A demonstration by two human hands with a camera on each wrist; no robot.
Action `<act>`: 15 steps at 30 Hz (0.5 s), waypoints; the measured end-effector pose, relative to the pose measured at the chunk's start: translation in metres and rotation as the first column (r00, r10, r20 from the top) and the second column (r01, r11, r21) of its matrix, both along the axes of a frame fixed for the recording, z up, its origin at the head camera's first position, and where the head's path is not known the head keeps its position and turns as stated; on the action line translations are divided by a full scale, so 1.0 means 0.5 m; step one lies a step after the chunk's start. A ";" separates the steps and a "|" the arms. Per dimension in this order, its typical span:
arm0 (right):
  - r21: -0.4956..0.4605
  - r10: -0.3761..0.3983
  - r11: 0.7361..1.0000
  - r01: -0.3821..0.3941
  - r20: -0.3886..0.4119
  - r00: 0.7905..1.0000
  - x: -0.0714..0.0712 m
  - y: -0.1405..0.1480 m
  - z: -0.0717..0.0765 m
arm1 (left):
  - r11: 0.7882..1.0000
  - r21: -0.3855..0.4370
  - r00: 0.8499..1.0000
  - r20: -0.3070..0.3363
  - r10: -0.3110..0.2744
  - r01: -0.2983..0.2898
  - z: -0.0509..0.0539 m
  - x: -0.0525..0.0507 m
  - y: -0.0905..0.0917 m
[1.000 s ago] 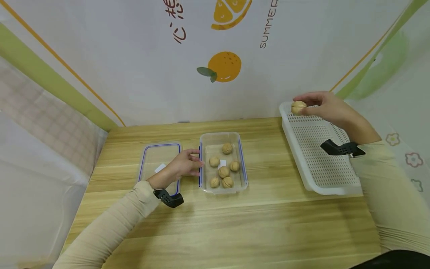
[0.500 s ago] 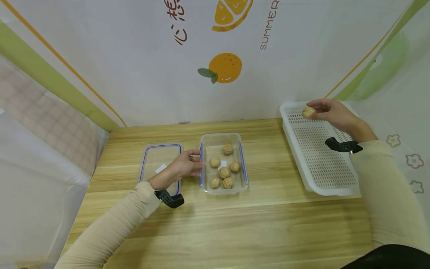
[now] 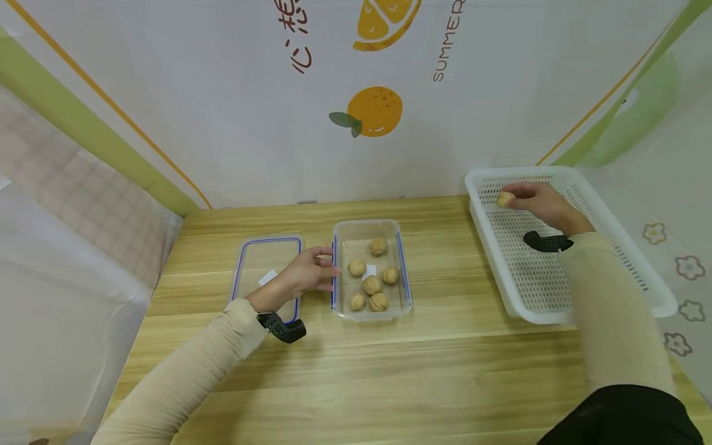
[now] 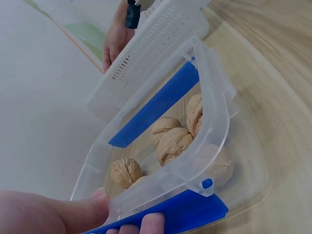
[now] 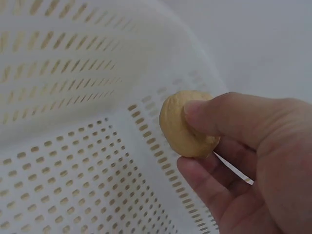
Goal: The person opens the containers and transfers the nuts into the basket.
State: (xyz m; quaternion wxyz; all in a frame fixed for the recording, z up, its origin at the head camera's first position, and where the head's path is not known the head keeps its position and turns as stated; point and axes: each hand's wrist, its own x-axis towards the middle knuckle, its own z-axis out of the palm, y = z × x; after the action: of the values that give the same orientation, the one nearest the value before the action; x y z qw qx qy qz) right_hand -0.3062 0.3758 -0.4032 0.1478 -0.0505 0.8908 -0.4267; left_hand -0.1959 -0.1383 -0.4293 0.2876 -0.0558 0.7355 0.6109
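One round walnut [image 5: 180, 129] in fingers [image 5: 202, 180]; slotted basket [image 3: 494, 259] beneath.

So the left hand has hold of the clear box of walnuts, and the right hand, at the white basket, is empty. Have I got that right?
Not quite: the right hand is not empty. It pinches a walnut, as the right wrist view shows. The left hand does hold the clear box of walnuts, and the right hand is at the white basket.
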 end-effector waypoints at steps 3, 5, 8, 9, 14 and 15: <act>0.007 -0.002 1.000 0.002 0.010 1.000 -0.008 0.002 -0.021 | 1.000 -0.001 1.000 0.002 0.001 -0.001 -0.001 0.000 -0.001; 0.013 -0.002 1.000 0.002 0.018 1.000 -0.012 0.000 -0.035 | 1.000 0.000 1.000 0.002 0.001 -0.001 -0.001 0.000 -0.001; 0.031 0.007 0.999 -0.008 0.018 1.000 -0.014 -0.003 -0.051 | 1.000 0.004 1.000 -0.002 0.001 -0.001 -0.001 0.000 -0.001; 0.036 0.010 0.999 -0.010 0.016 1.000 -0.014 -0.006 -0.055 | 1.000 0.004 1.000 -0.003 0.001 -0.001 -0.001 -0.001 0.000; 0.061 0.034 0.998 -0.033 -0.001 0.999 -0.012 -0.015 -0.071 | 1.000 0.005 1.000 -0.004 0.006 -0.006 0.000 -0.001 0.001; 0.068 0.036 0.997 -0.036 0.000 0.999 -0.012 -0.016 -0.073 | 1.000 0.005 1.000 -0.003 0.007 -0.007 0.000 -0.001 0.001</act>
State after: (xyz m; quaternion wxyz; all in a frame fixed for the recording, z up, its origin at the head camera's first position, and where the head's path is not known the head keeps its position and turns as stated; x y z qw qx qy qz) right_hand -0.3124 0.3676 -0.4396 0.1564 -0.0619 0.9038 -0.3936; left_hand -0.1962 -0.1376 -0.4292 0.2843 -0.0567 0.7342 0.6139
